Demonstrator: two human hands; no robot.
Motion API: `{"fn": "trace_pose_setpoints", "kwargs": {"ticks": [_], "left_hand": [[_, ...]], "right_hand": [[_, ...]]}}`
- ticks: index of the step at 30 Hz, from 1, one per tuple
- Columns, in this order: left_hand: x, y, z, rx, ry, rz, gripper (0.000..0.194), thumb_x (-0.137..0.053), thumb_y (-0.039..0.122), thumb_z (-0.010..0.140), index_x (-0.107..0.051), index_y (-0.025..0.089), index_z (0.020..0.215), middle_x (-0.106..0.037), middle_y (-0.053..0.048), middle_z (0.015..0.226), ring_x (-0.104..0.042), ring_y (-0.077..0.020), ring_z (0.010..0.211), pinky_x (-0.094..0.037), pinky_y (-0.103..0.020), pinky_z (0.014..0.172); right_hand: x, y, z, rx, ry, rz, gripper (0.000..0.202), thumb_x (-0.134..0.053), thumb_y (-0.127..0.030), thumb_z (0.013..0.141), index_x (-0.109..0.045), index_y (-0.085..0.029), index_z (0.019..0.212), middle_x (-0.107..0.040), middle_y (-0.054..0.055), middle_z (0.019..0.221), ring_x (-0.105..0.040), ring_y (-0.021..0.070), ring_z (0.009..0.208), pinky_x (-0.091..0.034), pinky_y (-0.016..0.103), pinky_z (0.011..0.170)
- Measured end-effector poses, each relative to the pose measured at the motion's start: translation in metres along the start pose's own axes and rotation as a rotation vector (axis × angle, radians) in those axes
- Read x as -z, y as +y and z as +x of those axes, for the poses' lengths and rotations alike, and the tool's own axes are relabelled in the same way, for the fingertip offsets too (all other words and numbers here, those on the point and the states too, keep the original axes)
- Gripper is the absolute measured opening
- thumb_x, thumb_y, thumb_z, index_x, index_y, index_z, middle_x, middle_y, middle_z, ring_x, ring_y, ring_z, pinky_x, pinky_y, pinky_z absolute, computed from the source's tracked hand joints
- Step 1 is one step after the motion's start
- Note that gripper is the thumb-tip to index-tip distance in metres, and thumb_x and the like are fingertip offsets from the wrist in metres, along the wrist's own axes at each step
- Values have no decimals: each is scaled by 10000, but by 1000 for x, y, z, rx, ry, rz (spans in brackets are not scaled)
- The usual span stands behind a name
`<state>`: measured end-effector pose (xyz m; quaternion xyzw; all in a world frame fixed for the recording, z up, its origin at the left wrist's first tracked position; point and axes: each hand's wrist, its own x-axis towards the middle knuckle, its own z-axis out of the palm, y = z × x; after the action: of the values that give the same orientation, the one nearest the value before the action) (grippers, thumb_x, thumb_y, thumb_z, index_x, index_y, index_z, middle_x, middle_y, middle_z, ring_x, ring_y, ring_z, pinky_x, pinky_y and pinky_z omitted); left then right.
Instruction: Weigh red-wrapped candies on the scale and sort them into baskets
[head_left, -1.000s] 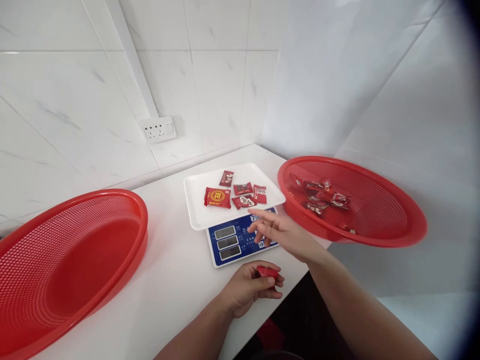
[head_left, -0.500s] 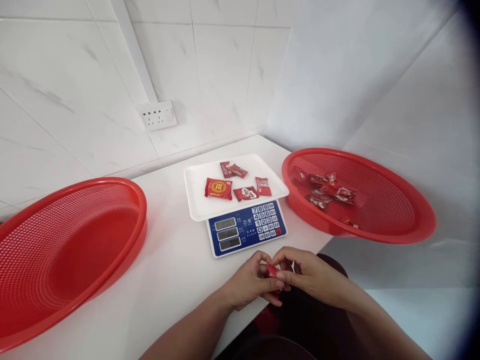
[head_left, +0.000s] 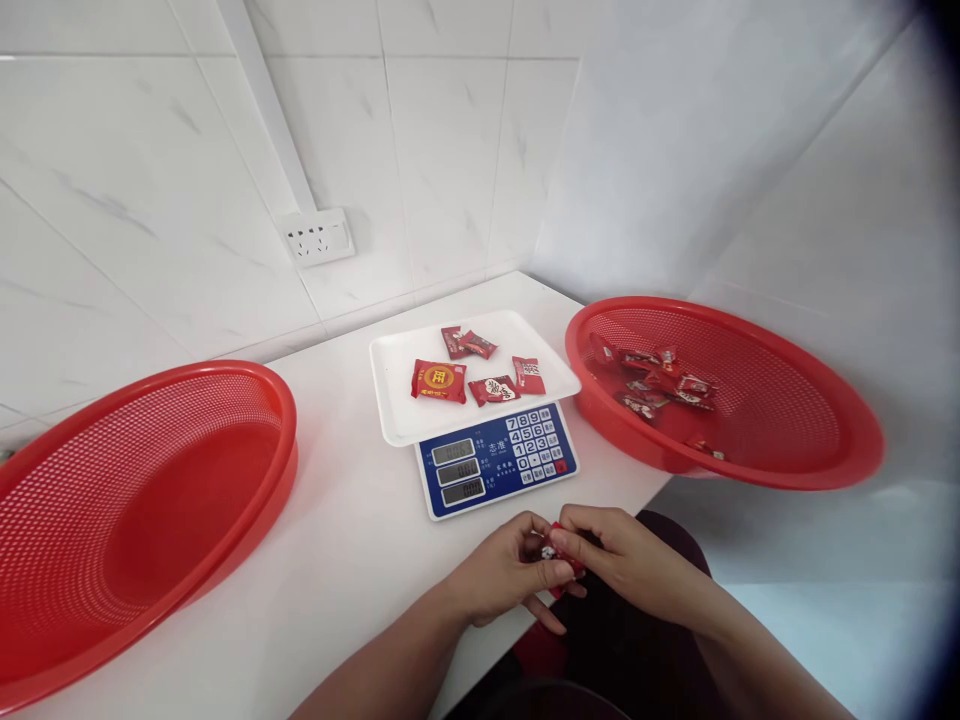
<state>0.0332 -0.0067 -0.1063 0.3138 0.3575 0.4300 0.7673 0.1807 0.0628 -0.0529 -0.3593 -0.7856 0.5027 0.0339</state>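
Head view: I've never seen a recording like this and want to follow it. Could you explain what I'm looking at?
Gladly. There is no machine arm here, just a person's bare hands. The view comes from a camera worn on that person's head, looking forward and down, so the forearms enter from the bottom.

The left hand and right hand meet near the table edge, their fingers around a small red packet, which they partly cover.

On the white table stands a blue-fronted scale with displays and number keys. Its white tray bears five packets, two of them overlapping. A red basket stands at each side: the left basket, and the right basket, which holds more packets.
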Motion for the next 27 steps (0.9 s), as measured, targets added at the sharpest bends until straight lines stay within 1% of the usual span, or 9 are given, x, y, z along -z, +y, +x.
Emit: {"fn": "trace_pose_setpoints", "kwargs": {"ticks": [3,8,11,13,15,18,22,27], "left_hand": [[0,-2,0,-15,9,55,448,-644,507,679,-541,125,889,-583,-57,752,-610,-151,674,-512,-222,481],[2,-6,3,-84,70,71,492,-612,591,653,-541,118,771,-559,-18,609,-561,-111,524,-483,-218,445],[5,-5,2,-102,102,95,495,-595,619,646,-492,134,635,-517,15,511,-479,-68,390,-394,-173,359],[6,-3,1,-94,90,117,493,-596,613,649,-472,140,583,-498,24,473,-429,-48,340,-316,-154,316],[7,-2,0,-82,74,136,484,-605,600,650,-487,136,577,-490,28,454,-410,-43,325,-278,-152,305],[7,-2,-1,-73,67,156,486,-607,605,643,-503,135,573,-484,30,444,-404,-44,324,-278,-157,310],[5,-1,1,-78,76,173,537,-582,668,605,-496,142,543,-478,25,434,-427,-60,346,-310,-167,327],[5,1,0,-83,84,175,530,-582,665,610,-492,146,550,-471,29,421,-406,-57,336,-292,-169,327]], "right_hand": [[2,1,2,-1,87,45,362,-397,-475,862,-432,-198,631,-502,-26,599,-469,121,580,-377,224,546],[0,5,5,10,103,170,374,-414,-514,841,-468,-194,656,-530,-16,633,-489,131,608,-396,242,588],[-4,12,7,9,116,221,390,-431,-538,825,-456,-191,649,-499,-24,605,-450,121,574,-371,237,555],[-8,16,8,6,78,275,412,-453,-566,801,-440,-189,636,-462,-35,569,-409,107,528,-341,229,514],[-11,18,9,6,2,350,439,-447,-592,790,-445,-184,625,-449,-37,535,-376,98,490,-311,224,480],[-14,16,9,16,-76,417,470,-409,-591,810,-489,-170,616,-495,-15,519,-356,95,468,-276,222,454],[-14,11,7,52,-58,381,455,-423,-552,824,-517,-166,601,-539,1,543,-368,97,479,-284,222,466],[-15,13,8,40,-28,349,469,-407,-562,826,-472,-173,572,-478,-16,512,-378,101,480,-303,224,470]]}}
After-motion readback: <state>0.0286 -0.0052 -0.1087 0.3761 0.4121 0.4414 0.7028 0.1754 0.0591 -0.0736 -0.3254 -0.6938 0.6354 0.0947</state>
